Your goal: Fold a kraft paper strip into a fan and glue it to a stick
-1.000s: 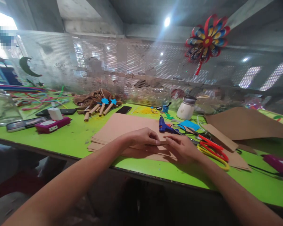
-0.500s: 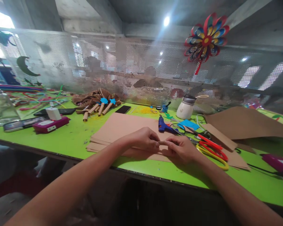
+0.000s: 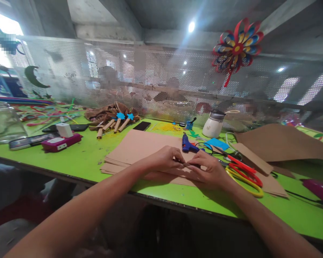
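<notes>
Fingertip to fingertip, my left hand (image 3: 167, 157) and my right hand (image 3: 211, 170) pinch a small, thin piece of brown paper (image 3: 186, 165). Most of that piece is hidden by the fingers. Both hands are closed, over the front of a stack of light brown paper sheets (image 3: 140, 145). Just beyond them lies a blue glue gun (image 3: 188, 145). To the right of my right hand are scissors with red handles (image 3: 247, 173) and a pair with yellow handles (image 3: 254, 192), partly overlapping.
Brown fans with rolled paper handles (image 3: 121, 124) lie at the back left. A black phone (image 3: 142, 125), a white jar with a grey lid (image 3: 213, 125) and a large brown sheet (image 3: 282, 143) stand or lie farther back. A magenta power strip (image 3: 61, 142) sits left.
The fingers of both hands have shifted on the small paper piece, and less of it shows between them. The whole view has moved slightly; the table items stay in place.
</notes>
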Demonstrator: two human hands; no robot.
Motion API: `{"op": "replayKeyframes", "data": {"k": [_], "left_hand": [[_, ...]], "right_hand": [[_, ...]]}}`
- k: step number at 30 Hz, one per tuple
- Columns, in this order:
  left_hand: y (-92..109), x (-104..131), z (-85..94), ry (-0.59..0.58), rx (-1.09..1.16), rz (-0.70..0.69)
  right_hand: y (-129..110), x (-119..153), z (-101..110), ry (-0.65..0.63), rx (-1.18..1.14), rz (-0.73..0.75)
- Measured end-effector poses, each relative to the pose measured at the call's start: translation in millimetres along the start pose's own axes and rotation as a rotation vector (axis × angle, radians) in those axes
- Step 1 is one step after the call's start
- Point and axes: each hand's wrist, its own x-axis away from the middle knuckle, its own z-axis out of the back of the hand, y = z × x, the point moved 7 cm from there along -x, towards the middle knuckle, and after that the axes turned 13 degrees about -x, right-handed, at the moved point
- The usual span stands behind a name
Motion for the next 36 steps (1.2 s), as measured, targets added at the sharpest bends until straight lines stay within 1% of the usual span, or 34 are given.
{"op": "replayKeyframes", "data": {"k": [5,9,14,17,19,27,32,36], "left_hand": [[6.2,0.0,3.6,0.028,-0.03,-0.055],[10.8,1.3,4.3,0.052,-0.097,-0.101],[2.8,1.4,5.3,0.017,-0.22,-0.035],[-3.0,2.1,5.2,-0.009,-0.316,0.008],[-3.9,3.4,5.3,-0.004,-0.356,0.022],[-4.2,9.0,6.5,0.023,-0.296,0.076],[-6.1,10.2,5.3,-0.027,-0.224,0.097],[-9.1,8.6,9.0,-0.039,-0.179,0.122]], "right_hand": [[0.0,0.2,2.2,0.023,-0.046,-0.04],[0.7,0.3,4.6,0.034,-0.064,-0.081],[4.7,-0.3,8.7,0.051,-0.052,-0.125],[11.3,1.4,10.4,0.065,-0.038,-0.153],[15.9,3.1,11.3,0.08,-0.026,-0.176],[29.7,5.3,15.7,0.103,-0.015,-0.274],[34.7,6.6,17.6,0.116,-0.02,-0.275],[32.5,6.2,20.3,0.145,-0.004,-0.258]]}}
